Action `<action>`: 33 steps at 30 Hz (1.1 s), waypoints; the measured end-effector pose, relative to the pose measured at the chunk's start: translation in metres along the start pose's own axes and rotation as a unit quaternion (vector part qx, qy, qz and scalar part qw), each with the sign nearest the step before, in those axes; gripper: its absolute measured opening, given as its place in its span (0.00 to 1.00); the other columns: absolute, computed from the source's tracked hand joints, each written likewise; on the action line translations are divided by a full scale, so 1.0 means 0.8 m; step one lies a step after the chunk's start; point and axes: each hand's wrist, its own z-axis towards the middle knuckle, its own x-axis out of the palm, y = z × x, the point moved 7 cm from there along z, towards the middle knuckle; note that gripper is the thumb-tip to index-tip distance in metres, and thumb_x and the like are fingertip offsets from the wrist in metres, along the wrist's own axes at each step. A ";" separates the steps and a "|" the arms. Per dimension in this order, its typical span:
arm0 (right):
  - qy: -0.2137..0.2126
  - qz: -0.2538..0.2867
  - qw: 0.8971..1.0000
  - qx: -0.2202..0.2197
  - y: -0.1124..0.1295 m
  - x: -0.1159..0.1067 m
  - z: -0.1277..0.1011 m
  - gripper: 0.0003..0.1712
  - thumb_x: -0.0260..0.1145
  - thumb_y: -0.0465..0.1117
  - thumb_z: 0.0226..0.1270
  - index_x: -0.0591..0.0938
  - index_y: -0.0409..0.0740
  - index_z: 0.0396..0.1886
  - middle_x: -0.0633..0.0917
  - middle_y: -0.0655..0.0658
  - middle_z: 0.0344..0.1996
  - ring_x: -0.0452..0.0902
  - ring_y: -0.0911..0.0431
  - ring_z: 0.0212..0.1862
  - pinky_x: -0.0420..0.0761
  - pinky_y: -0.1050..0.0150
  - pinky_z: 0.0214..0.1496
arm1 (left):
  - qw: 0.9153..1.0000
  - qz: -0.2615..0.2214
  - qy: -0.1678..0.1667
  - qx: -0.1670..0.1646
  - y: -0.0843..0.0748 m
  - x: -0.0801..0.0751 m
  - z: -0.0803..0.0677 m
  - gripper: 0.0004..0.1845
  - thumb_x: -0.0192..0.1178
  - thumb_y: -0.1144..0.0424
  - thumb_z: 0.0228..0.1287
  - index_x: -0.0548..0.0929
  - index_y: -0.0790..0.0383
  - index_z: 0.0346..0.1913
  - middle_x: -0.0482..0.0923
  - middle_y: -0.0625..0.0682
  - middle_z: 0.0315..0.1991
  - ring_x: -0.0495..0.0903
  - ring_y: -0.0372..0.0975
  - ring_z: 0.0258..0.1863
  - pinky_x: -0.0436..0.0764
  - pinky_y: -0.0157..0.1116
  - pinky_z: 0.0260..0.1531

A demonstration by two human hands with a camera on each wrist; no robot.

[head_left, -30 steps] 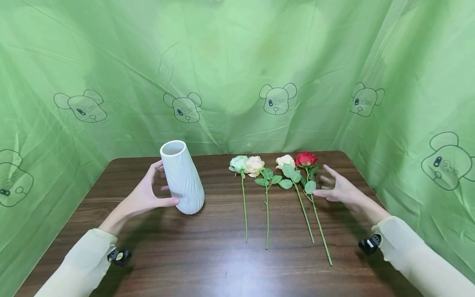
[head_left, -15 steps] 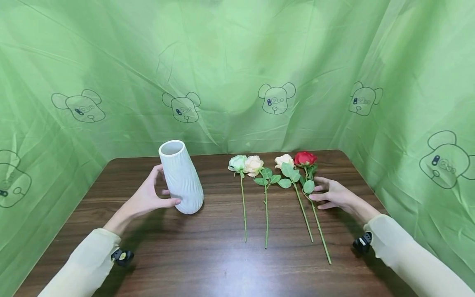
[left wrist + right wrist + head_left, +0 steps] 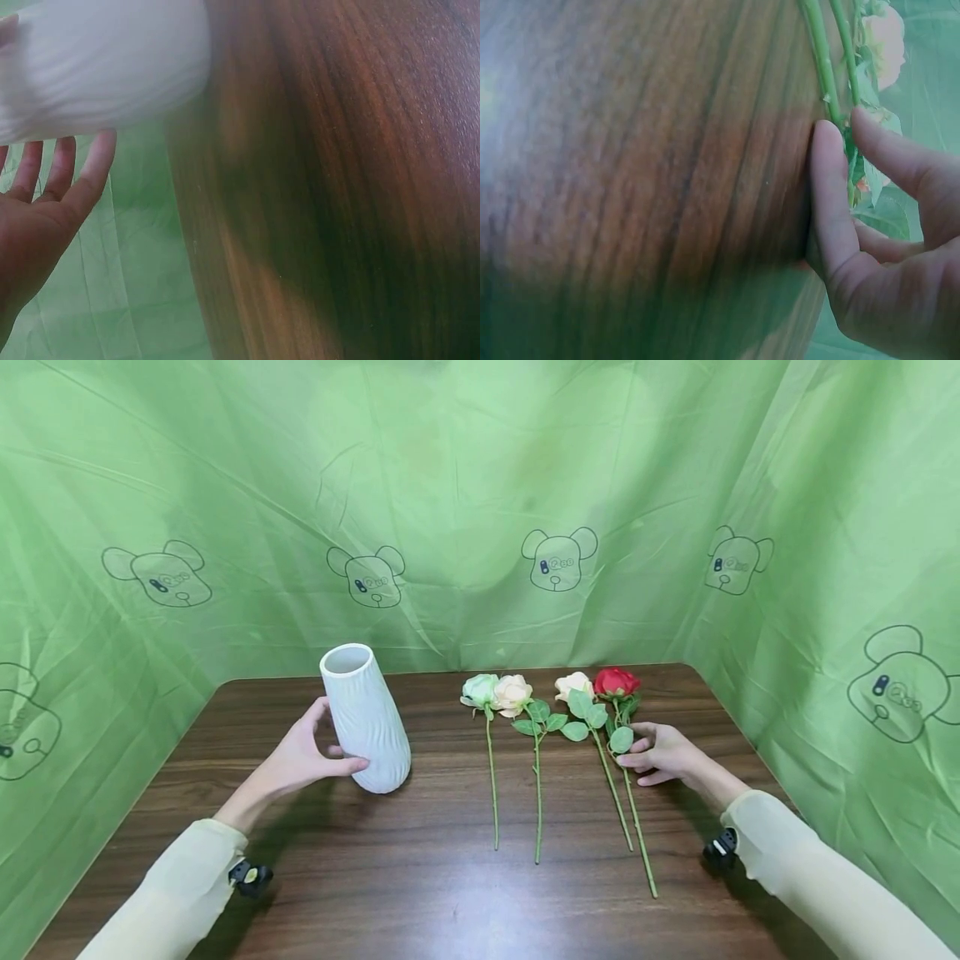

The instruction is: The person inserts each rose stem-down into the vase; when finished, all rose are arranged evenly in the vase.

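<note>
My left hand (image 3: 307,752) holds the white ribbed vase (image 3: 371,727) low on its left side. The thumb lies across the front, and the other fingers reach behind. The vase's open mouth faces up, its body leaning a little. In the left wrist view, fingertips meet the vase (image 3: 112,60) from below. My right hand (image 3: 663,756) pinches the stem of the red rose (image 3: 617,682) just under its leaves, thumb and fingers closing round it. Green stems (image 3: 821,60) run up to those fingertips in the right wrist view. Left of the red rose lies a cream rose (image 3: 575,686).
Between vase and right hand lie a pale green rose (image 3: 480,691) and a peach rose (image 3: 513,696), stems toward the near side. All rest on a dark wooden table (image 3: 420,877). A green curtain (image 3: 465,510) with bear drawings surrounds the back and sides.
My right hand has moved left and down onto the red rose's stem, its fingers closing. The stem's lower end has shifted slightly left. My left hand stays on the vase.
</note>
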 end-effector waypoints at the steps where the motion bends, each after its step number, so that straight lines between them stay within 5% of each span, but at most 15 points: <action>1: -0.004 -0.003 1.000 0.001 0.001 0.001 0.000 0.55 0.77 0.36 0.61 0.51 0.30 0.78 0.71 0.33 0.52 0.78 0.53 0.35 0.90 0.55 0.34 | 1.000 -0.002 -0.002 0.001 0.000 0.000 0.000 0.44 0.84 0.68 0.43 0.70 0.53 0.64 0.74 0.56 0.53 0.76 0.46 0.52 0.88 0.46 0.46; 21: -0.017 -0.006 1.000 0.020 0.017 0.003 -0.009 0.44 0.72 0.31 0.63 0.58 0.24 0.72 0.86 0.41 0.41 0.79 0.51 0.36 0.90 0.58 0.35 | 0.999 -0.035 0.000 0.004 0.000 0.000 -0.002 0.43 0.82 0.72 0.44 0.71 0.58 0.64 0.74 0.58 0.56 0.79 0.46 0.51 0.88 0.45 0.45; 33: -0.022 -0.016 0.999 0.044 0.013 0.004 -0.009 0.41 0.70 0.34 0.65 0.59 0.29 0.72 0.80 0.43 0.35 0.77 0.51 0.35 0.89 0.57 0.33 | 0.999 -0.044 0.009 0.002 -0.001 0.002 0.000 0.43 0.82 0.72 0.45 0.70 0.57 0.64 0.73 0.57 0.58 0.78 0.49 0.55 0.88 0.45 0.46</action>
